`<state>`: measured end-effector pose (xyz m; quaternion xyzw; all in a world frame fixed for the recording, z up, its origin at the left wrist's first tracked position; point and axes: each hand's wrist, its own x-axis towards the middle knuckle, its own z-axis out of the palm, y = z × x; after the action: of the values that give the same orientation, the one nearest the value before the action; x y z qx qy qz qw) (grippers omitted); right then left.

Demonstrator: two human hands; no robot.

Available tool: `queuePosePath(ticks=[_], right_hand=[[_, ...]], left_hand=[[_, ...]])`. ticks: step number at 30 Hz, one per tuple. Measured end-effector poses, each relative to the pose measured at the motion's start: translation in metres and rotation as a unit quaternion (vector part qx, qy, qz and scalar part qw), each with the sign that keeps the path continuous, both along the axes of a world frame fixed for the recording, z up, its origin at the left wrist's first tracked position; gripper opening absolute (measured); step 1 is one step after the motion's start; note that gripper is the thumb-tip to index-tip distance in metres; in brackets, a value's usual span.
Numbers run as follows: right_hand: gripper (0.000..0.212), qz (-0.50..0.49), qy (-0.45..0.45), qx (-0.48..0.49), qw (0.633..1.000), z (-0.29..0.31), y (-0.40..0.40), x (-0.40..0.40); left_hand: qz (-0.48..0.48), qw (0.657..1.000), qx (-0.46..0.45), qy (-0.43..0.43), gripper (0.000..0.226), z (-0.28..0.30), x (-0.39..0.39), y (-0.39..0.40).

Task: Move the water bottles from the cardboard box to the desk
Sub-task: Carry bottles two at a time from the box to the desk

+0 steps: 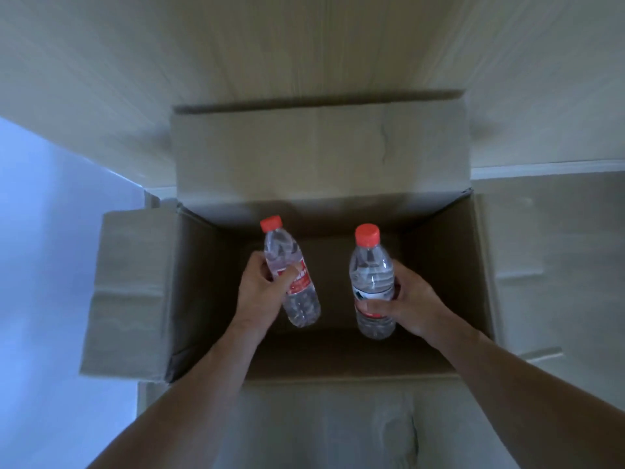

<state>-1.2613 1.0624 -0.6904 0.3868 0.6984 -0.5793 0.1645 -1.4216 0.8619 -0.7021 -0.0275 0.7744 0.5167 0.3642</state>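
An open cardboard box (203,282) fills the middle of the head view, its flaps spread outward. Over its opening my left hand (262,287) grips a clear water bottle (301,306) with a red cap and red label, tilted with the cap pointing up and left. My right hand (411,299) grips a second clear water bottle (372,272) with a red cap, held nearly upright. The box floor between and below the bottles looks dark and bare. The desk is not in view.
A pale wood-grain wall (304,45) rises behind the box. The back flap (318,154) leans against it. A bright bluish surface (44,265) lies to the left. Light floor (558,231) shows to the right of the box.
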Motion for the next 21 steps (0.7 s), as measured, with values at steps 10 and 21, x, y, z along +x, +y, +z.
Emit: queuePosePath(ticks=[10, 21], right_hand=[[0.055, -0.027, 0.035, -0.073, 0.996, 0.149, 0.024, -0.018], [0.05, -0.131, 0.068, -0.147, 0.978, 0.316, 0.058, -0.004]], left_hand=[[-0.034, 0.983, 0.108, -0.144, 0.052, 0.179, -0.002, 0.03], [-0.122, 0.983, 0.095, -0.097, 0.044, 0.343, 0.017, 0.055]])
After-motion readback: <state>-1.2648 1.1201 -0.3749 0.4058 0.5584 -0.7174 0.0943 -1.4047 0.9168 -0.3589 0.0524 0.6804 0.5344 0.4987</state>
